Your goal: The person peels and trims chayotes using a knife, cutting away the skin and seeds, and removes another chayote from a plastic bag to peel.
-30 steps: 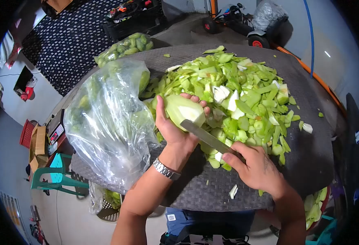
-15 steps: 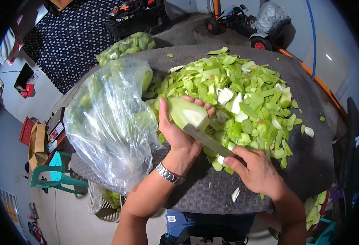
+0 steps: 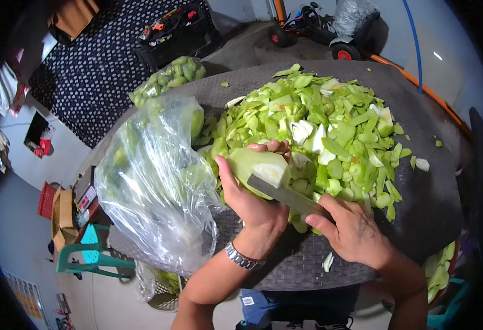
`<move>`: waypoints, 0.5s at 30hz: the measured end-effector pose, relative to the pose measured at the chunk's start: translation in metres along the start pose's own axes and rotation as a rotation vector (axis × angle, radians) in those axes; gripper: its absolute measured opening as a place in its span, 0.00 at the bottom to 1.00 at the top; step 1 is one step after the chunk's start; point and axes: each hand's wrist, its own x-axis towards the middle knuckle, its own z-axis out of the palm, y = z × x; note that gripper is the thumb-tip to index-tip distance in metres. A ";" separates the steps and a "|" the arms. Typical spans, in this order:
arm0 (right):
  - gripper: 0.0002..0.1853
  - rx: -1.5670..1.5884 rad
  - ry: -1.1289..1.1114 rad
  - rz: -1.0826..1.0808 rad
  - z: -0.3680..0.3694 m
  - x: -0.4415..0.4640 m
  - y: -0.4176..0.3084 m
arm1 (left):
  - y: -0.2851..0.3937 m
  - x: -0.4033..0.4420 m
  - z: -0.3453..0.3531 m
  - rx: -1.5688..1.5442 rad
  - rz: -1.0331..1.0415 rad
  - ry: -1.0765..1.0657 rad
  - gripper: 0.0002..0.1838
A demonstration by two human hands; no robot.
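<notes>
A pale green, peeled chayote (image 3: pixel 248 166) rests in my left hand (image 3: pixel 257 212), whose thumb and fingers curl around its sides. Its cut end, whitish, faces me. A kitchen knife (image 3: pixel 288 199) is gripped by the handle in my right hand (image 3: pixel 354 231), the handle mostly hidden by the fingers. The blade lies against the chayote's near end. Beyond both hands spreads a large heap of green peelings (image 3: pixel 343 137) mixed with white pieces. A clear plastic bag (image 3: pixel 153 187) of green chayotes stands left of my left hand.
The dark woven-pattern table (image 3: pixel 417 203) carries everything. Another bag of green chayotes (image 3: pixel 170 77) sits at its far left edge. A teal chair (image 3: pixel 90 256) and a perforated basket (image 3: pixel 164 301) stand on the left. More peelings (image 3: pixel 438 272) fill a container at lower right.
The view has shifted and turned slightly, so hands and table appear further right and lower. The knife blade has changed angle a little at the chayote's cut end. Both grips remain.
</notes>
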 end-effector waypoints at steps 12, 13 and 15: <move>0.25 0.149 -0.083 0.082 -0.002 -0.002 -0.008 | -0.005 -0.006 0.015 0.154 0.143 -0.014 0.37; 0.25 0.144 -0.083 0.084 -0.003 -0.002 -0.008 | -0.006 -0.005 0.016 0.167 0.159 -0.025 0.37; 0.26 0.146 -0.097 0.091 -0.005 -0.001 -0.009 | -0.007 -0.005 0.016 0.183 0.183 -0.029 0.37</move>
